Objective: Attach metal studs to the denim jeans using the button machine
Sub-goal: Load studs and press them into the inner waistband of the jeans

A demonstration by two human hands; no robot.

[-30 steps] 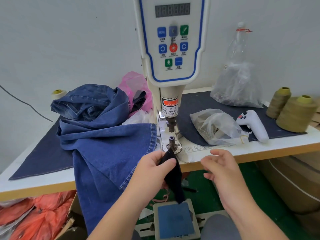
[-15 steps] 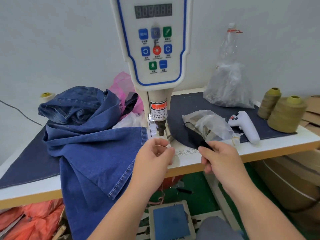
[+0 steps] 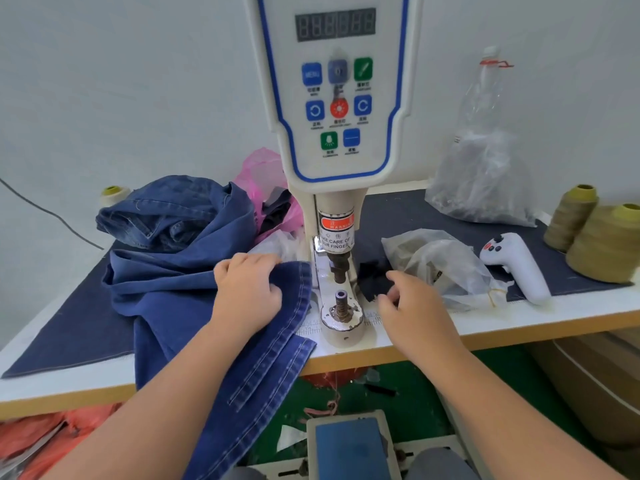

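The white button machine (image 3: pixel 336 98) stands at the table's middle, its lower die post (image 3: pixel 341 303) bare under the upper punch (image 3: pixel 337 268). Blue denim jeans (image 3: pixel 180 282) lie heaped to its left, one leg hanging over the front edge. My left hand (image 3: pixel 246 289) grips the jeans' stitched hem just left of the die. My right hand (image 3: pixel 412 303) hovers right of the die with loose, spread fingers and holds nothing. A dark fabric scrap (image 3: pixel 372 277) lies on the table just beyond its fingertips. A small clear bag of metal parts (image 3: pixel 433 261) lies farther right.
A large clear bag (image 3: pixel 481 181), a white handheld controller (image 3: pixel 516 268) and two olive thread cones (image 3: pixel 609 244) occupy the right of the table. A pink bag (image 3: pixel 259 171) lies behind the jeans. The foot pedal (image 3: pixel 349 448) sits on the floor below.
My right hand carried the dark scrap to the right of the machine and let it go. My left hand moved left and took hold of the jeans' hem.
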